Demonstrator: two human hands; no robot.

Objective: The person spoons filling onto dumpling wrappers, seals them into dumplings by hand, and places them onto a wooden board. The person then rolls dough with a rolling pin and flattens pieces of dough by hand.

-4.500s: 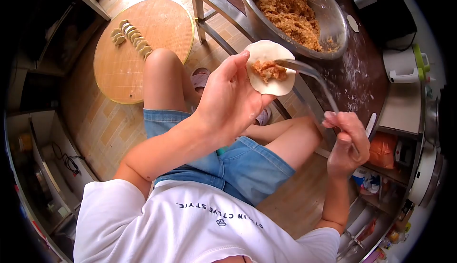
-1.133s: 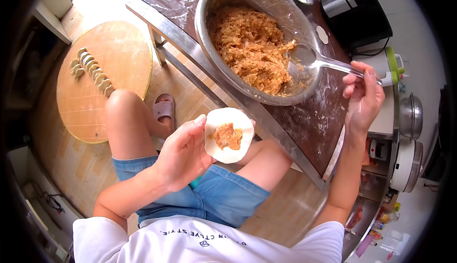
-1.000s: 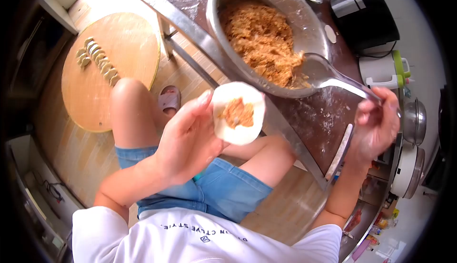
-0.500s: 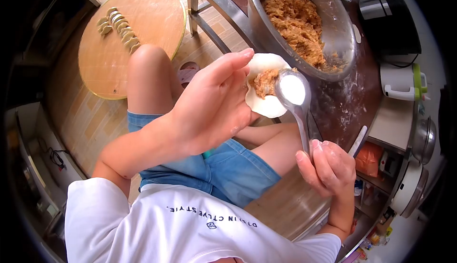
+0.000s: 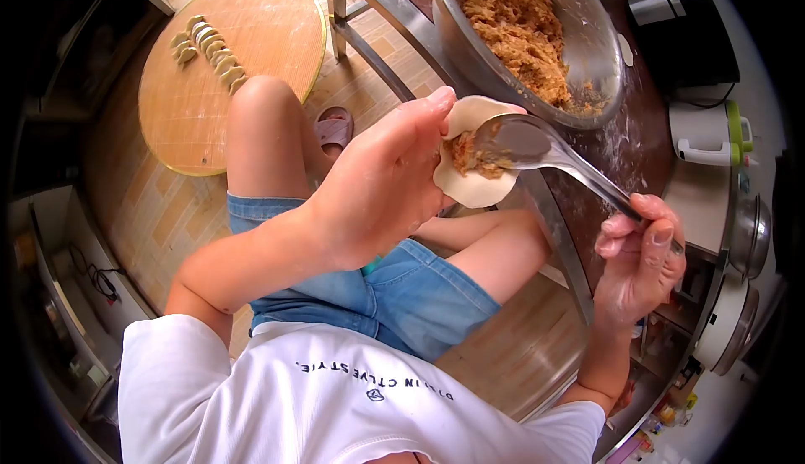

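Observation:
A round dumpling wrapper rests in my left hand, its fingers curled behind and beneath the dough. Brownish-orange filling sits in the middle of the wrapper. My right hand grips the handle of a metal spoon, whose bowl lies over the filling and touches it, back side up. Just beyond both hands, a large steel basin holds a mass of the same filling.
Several folded dumplings lie in rows on a round woven tray at the left. The dark tabletop is dusted with flour. A black appliance and a white-and-green appliance stand at the right, above a shelf with bags.
My right hand has moved right and up, swinging the spoon from steep to slanting. The spoon's bowl has shifted further over the filling. My left hand has hardly moved.

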